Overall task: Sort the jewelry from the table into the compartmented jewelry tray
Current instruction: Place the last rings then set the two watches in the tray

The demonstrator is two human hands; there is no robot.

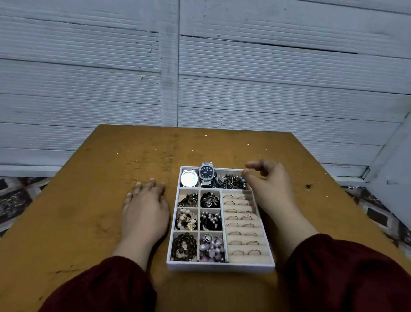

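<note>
Centrally on the desk (91, 195) sits the jewelry tray (219, 266), filled with watches (207, 173), beads (184, 246), rings (241, 217). Left grip (145, 210) rests flat beside it, fingers (151, 184) straight; right grip (269, 183) hovers over its upper-right corner, loosely apart.

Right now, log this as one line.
tray: holds jewelry | left hand: flat on table | right hand: fingers loose, over tray's far right corner

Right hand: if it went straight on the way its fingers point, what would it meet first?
The right hand would likely meet the tangled heap of small metal pieces in the tray's far compartment; its height above them is unclear.
</note>
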